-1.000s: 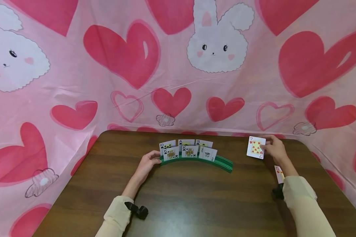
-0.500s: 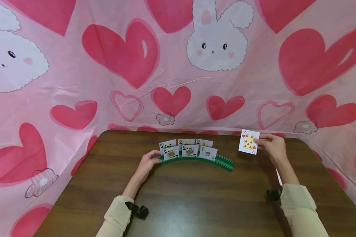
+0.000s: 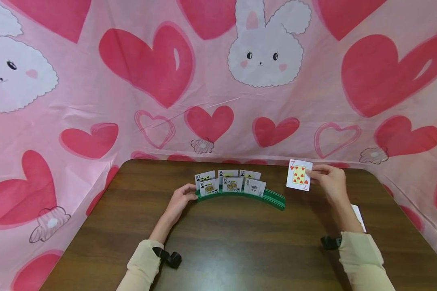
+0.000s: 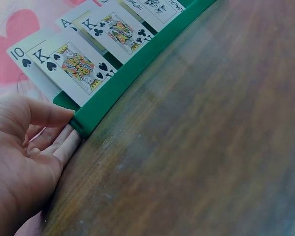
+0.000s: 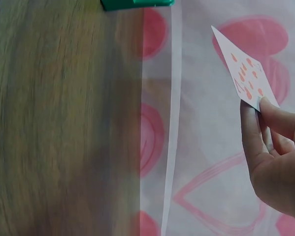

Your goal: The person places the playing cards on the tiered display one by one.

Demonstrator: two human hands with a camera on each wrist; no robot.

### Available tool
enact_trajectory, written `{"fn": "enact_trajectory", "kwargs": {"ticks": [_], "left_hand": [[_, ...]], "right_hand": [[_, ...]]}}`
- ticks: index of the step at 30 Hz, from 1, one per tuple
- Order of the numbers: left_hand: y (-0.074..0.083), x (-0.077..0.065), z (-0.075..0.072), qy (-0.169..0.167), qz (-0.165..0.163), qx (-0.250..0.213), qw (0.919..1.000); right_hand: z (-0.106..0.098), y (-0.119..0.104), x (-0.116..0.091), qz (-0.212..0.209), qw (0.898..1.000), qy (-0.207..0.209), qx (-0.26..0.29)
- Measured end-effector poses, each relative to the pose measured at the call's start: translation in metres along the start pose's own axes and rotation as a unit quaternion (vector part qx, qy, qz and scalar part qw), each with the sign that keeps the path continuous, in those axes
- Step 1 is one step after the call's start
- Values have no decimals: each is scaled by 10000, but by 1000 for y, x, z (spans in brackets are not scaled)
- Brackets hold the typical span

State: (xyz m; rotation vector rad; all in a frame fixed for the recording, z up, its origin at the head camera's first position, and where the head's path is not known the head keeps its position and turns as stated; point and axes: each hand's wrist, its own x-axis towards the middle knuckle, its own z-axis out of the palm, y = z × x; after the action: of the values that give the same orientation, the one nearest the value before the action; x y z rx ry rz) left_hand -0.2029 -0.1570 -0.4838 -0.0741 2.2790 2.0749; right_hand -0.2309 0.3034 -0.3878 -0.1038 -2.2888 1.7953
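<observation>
A curved green card holder point(image 3: 276, 199) stands on the table with playing cards upright in two rows. Its front row shows the king of spades point(image 4: 78, 69), the king of clubs point(image 4: 116, 34) and a joker point(image 3: 255, 187). Behind them are the ten of spades point(image 3: 204, 176), an ace point(image 3: 226, 173) and a three point(image 3: 250, 175), partly covered. My left hand point(image 3: 179, 203) pinches the holder's left end between thumb and fingers. To the right of the holder, my right hand point(image 3: 331, 182) holds the seven of hearts point(image 3: 299, 175) by its right edge, raised above the table, face toward me.
Another card point(image 3: 359, 218) lies on the table point(image 3: 240, 250), partly hidden by my right forearm. A pink cloth point(image 3: 211, 93) with hearts and rabbits hangs behind the table. Each wrist wears a small black camera point(image 3: 169, 258).
My right hand has carried the seven of hearts leftward, toward the holder, and slightly up. My left hand stays on the holder's left end.
</observation>
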Motion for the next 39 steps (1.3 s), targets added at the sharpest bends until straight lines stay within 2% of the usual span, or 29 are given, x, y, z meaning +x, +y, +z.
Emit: {"fn": "enact_trajectory", "kwargs": {"ticks": [7, 14, 23, 31, 39], "left_hand": [[2, -2, 0, -42, 0, 23, 10000], [2, -2, 1, -64, 17, 35, 10000], [2, -2, -1, -33, -24, 9, 10000], [3, -3, -1, -45, -41, 44, 10000], [2, -2, -1, -55, 1, 39, 10000]], "right_hand": [[9, -5, -7, -78, 9997, 54, -209], [15, -7, -13, 87, 9994, 162, 304], [22, -5, -14, 246, 9993, 171, 230], [27, -4, -17, 253, 9975, 194, 632], [32, -5, -21, 237, 9966, 325, 715]]}}
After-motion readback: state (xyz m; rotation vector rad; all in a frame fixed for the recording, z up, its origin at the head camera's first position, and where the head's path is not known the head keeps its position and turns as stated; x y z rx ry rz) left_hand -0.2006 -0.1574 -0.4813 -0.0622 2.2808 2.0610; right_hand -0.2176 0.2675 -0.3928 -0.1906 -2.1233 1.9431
